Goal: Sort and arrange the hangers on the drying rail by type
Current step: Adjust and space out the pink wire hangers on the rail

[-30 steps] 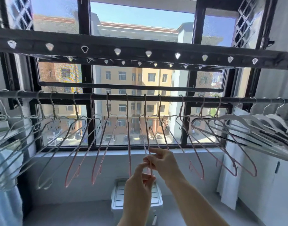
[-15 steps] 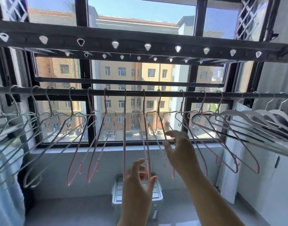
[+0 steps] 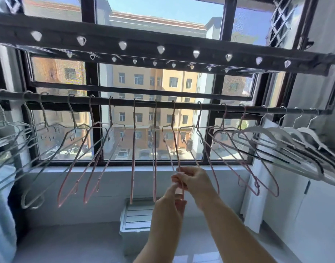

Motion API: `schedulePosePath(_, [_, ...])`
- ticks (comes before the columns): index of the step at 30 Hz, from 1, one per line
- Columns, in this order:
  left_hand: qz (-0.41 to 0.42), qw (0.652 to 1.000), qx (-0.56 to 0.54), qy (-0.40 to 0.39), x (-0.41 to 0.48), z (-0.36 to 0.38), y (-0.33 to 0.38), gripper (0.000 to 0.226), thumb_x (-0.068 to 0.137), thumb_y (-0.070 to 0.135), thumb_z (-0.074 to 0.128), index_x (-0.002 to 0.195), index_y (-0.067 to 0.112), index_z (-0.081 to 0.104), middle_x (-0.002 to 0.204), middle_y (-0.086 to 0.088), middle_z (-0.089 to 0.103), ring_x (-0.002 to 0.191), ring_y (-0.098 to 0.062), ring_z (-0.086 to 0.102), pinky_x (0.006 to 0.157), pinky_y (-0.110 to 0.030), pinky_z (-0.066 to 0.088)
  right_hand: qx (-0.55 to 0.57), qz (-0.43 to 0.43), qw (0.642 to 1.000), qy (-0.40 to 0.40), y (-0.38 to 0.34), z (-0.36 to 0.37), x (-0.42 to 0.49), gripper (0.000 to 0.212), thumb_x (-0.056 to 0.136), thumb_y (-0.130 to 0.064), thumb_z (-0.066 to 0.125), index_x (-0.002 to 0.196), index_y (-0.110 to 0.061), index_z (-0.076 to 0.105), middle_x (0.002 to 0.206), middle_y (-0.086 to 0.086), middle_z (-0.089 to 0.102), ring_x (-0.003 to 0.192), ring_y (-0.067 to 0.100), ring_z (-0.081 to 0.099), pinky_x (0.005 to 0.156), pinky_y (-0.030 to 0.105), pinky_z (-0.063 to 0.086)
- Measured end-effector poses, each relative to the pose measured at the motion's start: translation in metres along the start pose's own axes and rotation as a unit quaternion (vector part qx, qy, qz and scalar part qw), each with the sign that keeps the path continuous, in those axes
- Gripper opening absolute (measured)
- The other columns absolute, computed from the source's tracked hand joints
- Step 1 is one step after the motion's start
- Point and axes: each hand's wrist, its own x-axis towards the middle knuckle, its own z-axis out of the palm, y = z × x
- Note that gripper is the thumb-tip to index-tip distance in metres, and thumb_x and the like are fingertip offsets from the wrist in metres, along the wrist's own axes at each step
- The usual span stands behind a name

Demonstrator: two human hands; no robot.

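A dark drying rail [image 3: 181,106] runs across the window at head height. Grey wire hangers [image 3: 30,141] crowd its left end. Several pink wire hangers [image 3: 133,149] hang along the middle. White plastic hangers [image 3: 299,147] are bunched at the right end. My right hand [image 3: 194,180] pinches the lower part of one pink hanger [image 3: 175,141] just right of centre. My left hand [image 3: 172,202] sits directly below it, fingers closed around the bottom end of that same hanger.
A second rail with white peg clips [image 3: 161,49] runs overhead. A white lidded storage box [image 3: 136,215] stands on the floor below the window. A white wall cabinet [image 3: 314,205] is at the right, cloth [image 3: 1,215] at the left.
My right hand dropped from the hangers further right and came back left onto the pink hanger. My left hand rose to grip its bottom end. The camera tilted up slightly.
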Motion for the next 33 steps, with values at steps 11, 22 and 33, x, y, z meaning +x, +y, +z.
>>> schedulePosePath(11, [-0.011, 0.999, 0.008, 0.043, 0.003, 0.018, 0.014, 0.032, 0.08, 0.012, 0.065, 0.108, 0.026, 0.059, 0.08, 0.004, 0.073, 0.066, 0.002, 0.062, 0.059, 0.005, 0.038, 0.081, 0.006, 0.996, 0.026, 0.006, -0.018, 0.004, 0.016, 0.08, 0.002, 0.065, 0.095, -0.002, 0.065, 0.071, 0.007, 0.07, 0.062, 0.011, 0.069, 0.059, 0.018, 0.054])
schedulePosePath(22, [-0.015, 0.999, -0.009, 0.03, 0.005, 0.03, 0.016, 0.033, 0.076, 0.007, 0.069, 0.102, 0.024, 0.061, 0.069, 0.01, 0.067, 0.056, 0.015, 0.055, 0.058, 0.006, 0.037, 0.088, 0.007, 0.996, 0.031, 0.004, -0.027, 0.004, 0.017, 0.084, 0.004, 0.058, 0.101, 0.004, 0.062, 0.071, 0.01, 0.067, 0.057, 0.008, 0.066, 0.056, 0.014, 0.053])
schedulePosePath(33, [0.056, 0.996, 0.035, 0.066, 0.006, 0.003, 0.008, 0.04, 0.068, 0.005, 0.074, 0.105, 0.011, 0.06, 0.08, 0.007, 0.065, 0.071, -0.005, 0.063, 0.064, -0.004, 0.046, -0.298, -0.168, 0.933, 0.111, -0.011, -0.035, -0.007, 0.037, 0.091, -0.016, 0.052, 0.128, -0.018, 0.047, 0.119, -0.001, 0.06, 0.098, 0.004, 0.053, 0.068, -0.001, 0.037])
